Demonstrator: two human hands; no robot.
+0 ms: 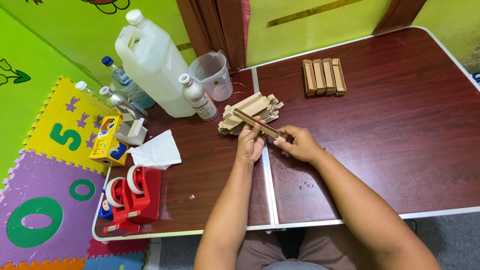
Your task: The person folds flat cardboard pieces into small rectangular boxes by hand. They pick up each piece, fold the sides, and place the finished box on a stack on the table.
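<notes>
Hands: left hand [251,142] and right hand [299,143] both pinch one brown cardboard strip [256,123].
Behind: flat cardboard stack [250,107] on table [400,125].

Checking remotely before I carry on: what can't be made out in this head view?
- Head view: middle of the cardboard strip, covered by the left hand.
- Its far end, pinched inside the right hand.
- Lower pieces of the cardboard stack, hidden by upper ones and the left hand.
- Blue item, mostly behind the red tape dispensers.
- Specks on the table, too small.
</notes>
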